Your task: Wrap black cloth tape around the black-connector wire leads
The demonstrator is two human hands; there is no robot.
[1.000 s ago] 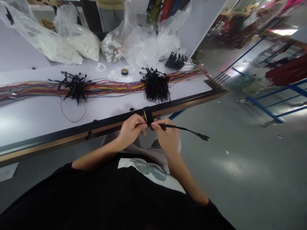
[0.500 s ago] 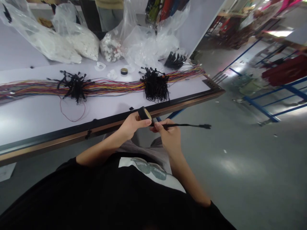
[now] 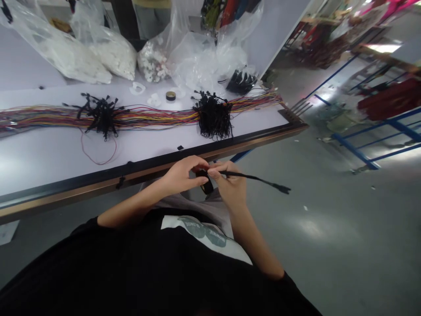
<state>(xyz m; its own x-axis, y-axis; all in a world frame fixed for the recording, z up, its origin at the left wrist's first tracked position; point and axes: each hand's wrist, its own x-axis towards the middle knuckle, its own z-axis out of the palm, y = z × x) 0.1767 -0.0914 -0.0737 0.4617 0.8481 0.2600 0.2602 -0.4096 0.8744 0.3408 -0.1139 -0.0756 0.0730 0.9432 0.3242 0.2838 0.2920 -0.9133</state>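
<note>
Plastic bags hold white pieces (the right fingers pinch black cable).

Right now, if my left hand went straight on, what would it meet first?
Likely your right hand, which pinches the black cable; the left hand points at it past the black tape roll, though depth is unclear.

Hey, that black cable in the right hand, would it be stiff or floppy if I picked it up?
Likely bendy but not limp: the black cable juts from the right hand in a gentle curve. Probably light, being thin and held in a pinch. Its wider free end might swing.
</note>
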